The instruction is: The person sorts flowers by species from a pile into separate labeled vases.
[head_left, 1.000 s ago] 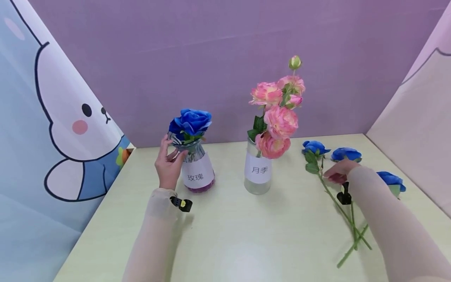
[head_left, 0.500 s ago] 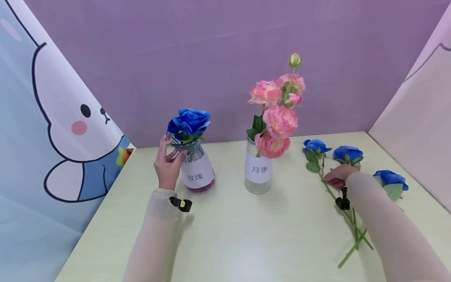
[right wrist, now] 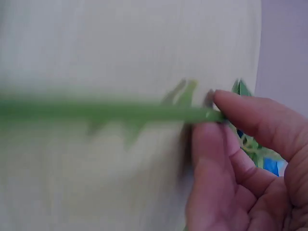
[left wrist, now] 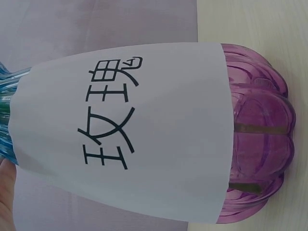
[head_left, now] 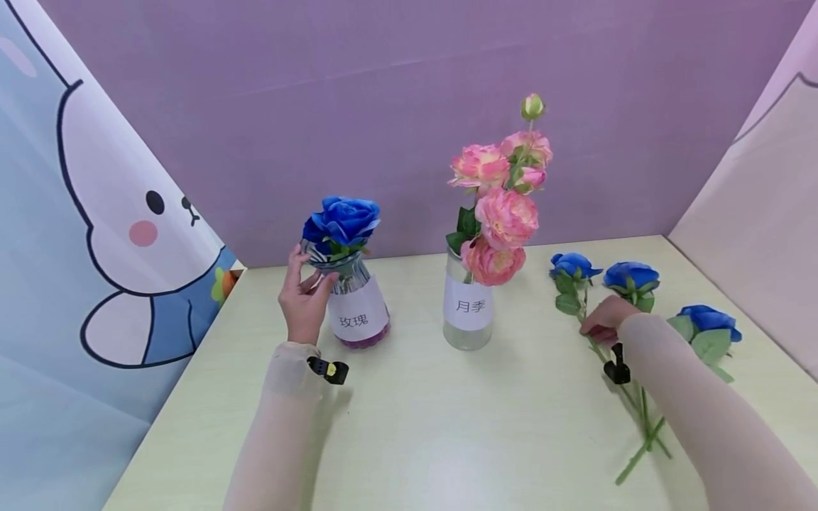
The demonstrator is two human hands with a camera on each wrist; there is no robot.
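Note:
In the head view, my left hand (head_left: 303,305) grips the neck of a glass vase (head_left: 364,336) with a blue top, purple base and white paper label. Blue roses (head_left: 345,221) stand in this vase. The left wrist view shows its label (left wrist: 159,130) close up, with dark stems (left wrist: 260,129) behind the purple glass. On the right, my right hand (head_left: 607,319) pinches the green stem (right wrist: 110,109) of the leftmost blue rose (head_left: 573,266) between thumb and fingers. Two more blue roses, a middle one (head_left: 630,275) and a right one (head_left: 711,319), lie beside it.
A clear glass vase (head_left: 468,338) with a white label stands mid-table, holding tall pink flowers (head_left: 507,216). Rose stems (head_left: 642,451) cross near my right forearm. A purple backdrop (head_left: 383,128) rises behind the table (head_left: 434,426); a rabbit-print cloth (head_left: 128,213) hangs at left.
My right hand has moved slightly left, from near the middle rose onto the leftmost rose's stem, and now pinches it. The left hand and its vase stay put.

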